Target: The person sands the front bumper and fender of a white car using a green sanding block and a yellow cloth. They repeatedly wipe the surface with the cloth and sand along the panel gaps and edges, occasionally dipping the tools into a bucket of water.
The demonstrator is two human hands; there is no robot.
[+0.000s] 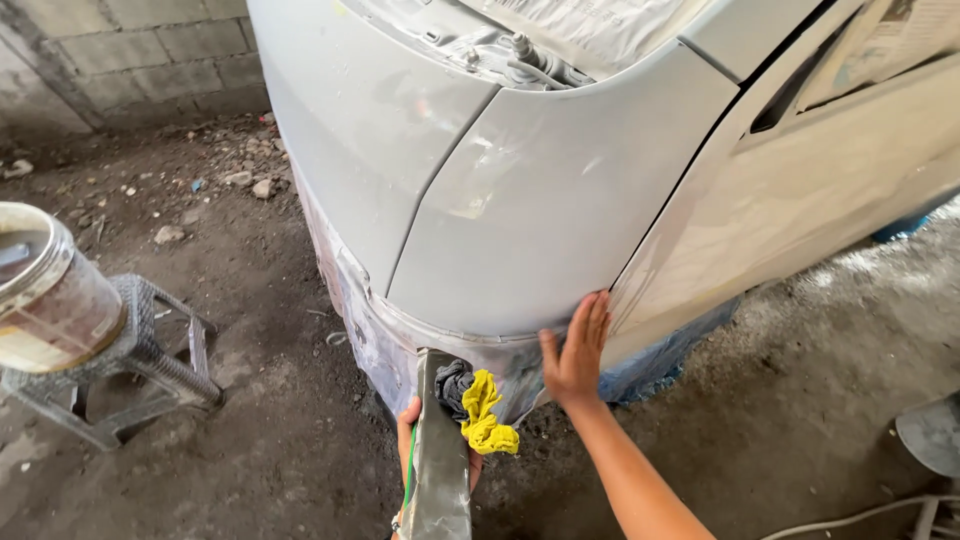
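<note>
Left hand [408, 425] grips board [438, 450], rag [484, 408]; right hand [575, 352] flat on fender [560, 190].

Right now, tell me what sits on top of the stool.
A paint-smeared can stands on the stool, covering most of the seat. The view shows the can's lid, and its contents stay hidden.

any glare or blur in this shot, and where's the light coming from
Head view: soft daylight from the upper right, with dull sheen patches on the grey car fender; the floor under the car lies in shadow; wide-lens bending curves the block wall at the left; the flat grey board in the left hand is close and slightly soft; the right hand on the fender is sharp.
</note>
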